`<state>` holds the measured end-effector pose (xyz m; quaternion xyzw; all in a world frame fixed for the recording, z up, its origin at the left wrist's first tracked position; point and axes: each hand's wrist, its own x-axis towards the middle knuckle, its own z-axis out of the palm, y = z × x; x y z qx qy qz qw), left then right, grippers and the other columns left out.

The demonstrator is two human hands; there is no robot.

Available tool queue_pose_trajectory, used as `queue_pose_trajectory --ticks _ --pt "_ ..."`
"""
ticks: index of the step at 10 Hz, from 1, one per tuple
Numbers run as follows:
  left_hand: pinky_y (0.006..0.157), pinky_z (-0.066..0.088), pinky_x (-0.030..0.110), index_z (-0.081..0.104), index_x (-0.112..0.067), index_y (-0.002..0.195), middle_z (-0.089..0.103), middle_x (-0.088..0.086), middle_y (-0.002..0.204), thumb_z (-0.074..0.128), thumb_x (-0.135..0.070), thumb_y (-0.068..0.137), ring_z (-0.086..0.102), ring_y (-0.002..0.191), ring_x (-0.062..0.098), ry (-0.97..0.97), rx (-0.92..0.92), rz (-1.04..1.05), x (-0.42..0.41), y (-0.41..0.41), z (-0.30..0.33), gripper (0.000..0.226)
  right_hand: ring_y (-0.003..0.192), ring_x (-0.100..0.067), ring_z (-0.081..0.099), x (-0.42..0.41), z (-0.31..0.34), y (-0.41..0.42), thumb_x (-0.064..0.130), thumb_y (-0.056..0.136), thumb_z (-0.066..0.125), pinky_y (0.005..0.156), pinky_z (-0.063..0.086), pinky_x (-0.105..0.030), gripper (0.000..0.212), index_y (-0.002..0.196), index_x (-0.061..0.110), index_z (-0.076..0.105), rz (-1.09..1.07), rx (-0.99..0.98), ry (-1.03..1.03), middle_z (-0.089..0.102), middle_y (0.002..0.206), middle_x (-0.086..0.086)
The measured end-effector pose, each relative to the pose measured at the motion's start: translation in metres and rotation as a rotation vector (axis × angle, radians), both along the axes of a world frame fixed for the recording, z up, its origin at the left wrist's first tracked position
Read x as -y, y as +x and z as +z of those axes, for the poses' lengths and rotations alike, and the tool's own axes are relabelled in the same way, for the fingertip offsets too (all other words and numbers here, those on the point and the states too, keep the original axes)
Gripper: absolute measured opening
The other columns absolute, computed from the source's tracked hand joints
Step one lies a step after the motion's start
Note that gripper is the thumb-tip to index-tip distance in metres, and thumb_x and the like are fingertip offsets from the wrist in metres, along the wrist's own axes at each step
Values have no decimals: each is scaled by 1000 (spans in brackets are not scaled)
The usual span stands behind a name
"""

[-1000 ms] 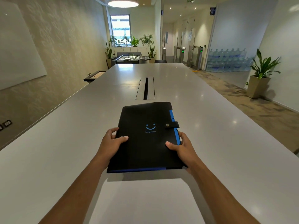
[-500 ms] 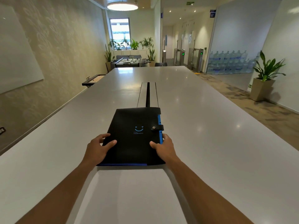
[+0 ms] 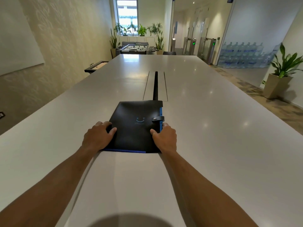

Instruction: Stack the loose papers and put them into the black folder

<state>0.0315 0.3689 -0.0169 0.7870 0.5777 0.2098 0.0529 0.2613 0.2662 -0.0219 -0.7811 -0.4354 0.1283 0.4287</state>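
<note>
A black folder (image 3: 134, 126) with a blue edge and a small smiley logo lies closed on the long white table (image 3: 213, 128), its snap strap fastened on the right side. My left hand (image 3: 96, 136) grips the folder's near left edge, thumb on the cover. My right hand (image 3: 164, 138) grips its near right edge just below the strap, thumb on top. No loose papers are in sight.
A cable slot (image 3: 155, 86) runs along the table's middle just beyond the folder. Far off stand a foosball table (image 3: 136, 49), potted plants (image 3: 278, 76) on the right floor and stacked water bottles (image 3: 246, 54).
The folder came down from being held above the table and moved away from me; it now rests flat on the surface with both hands still on its near edges.
</note>
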Motion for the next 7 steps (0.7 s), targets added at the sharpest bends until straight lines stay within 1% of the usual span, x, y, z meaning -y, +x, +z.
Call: queue_pose_trajectory --ticks 1,2,3,4,5,6,7 --pt "76 52 42 54 -29 127 58 9 116 39 -58 92 63 92 34 5 -119 14 -6 0 2 48 94 -20 63 -1 1 -3 46 87 63 71 45 -26 47 120 13 55 -31 164 -39 63 109 -6" --pt "71 45 38 52 -29 130 57 9 114 33 -58 93 63 90 33 12 -245 40 -10 -1 7 50 91 -19 61 -1 2 -6 49 90 57 68 39 -24 49 120 11 57 -46 272 -96 56 113 -7" --pt "72 43 38 48 -32 136 56 8 121 27 -63 93 60 99 32 -15 -374 66 -7 0 12 57 97 -19 58 2 2 -7 48 92 54 71 39 -25 48 123 11 57 -46 300 -113 53 117 -7" --pt "85 44 44 37 -36 143 50 9 133 24 -69 90 50 113 34 -130 -347 110 2 -1 16 64 103 -17 53 11 0 -13 48 92 53 74 39 -23 47 124 13 56 -6 282 -53 54 117 -5" --pt "87 43 49 48 -27 136 55 12 124 31 -63 93 52 109 35 -5 -221 149 26 -2 16 59 99 -14 52 29 -1 -18 48 93 51 79 44 -23 42 118 15 59 44 227 12 55 110 -2" --pt "85 44 49 61 -14 122 61 13 114 41 -51 95 56 101 33 137 -36 140 57 5 18 50 78 -10 60 54 3 -22 45 95 46 64 45 -19 30 91 21 64 -33 134 111 61 85 8" --pt "91 44 48 63 -11 118 62 11 116 46 -44 96 57 103 31 128 144 88 86 18 20 42 56 -9 57 80 10 -23 38 95 46 52 46 -25 33 68 23 60 -109 124 164 58 62 9"
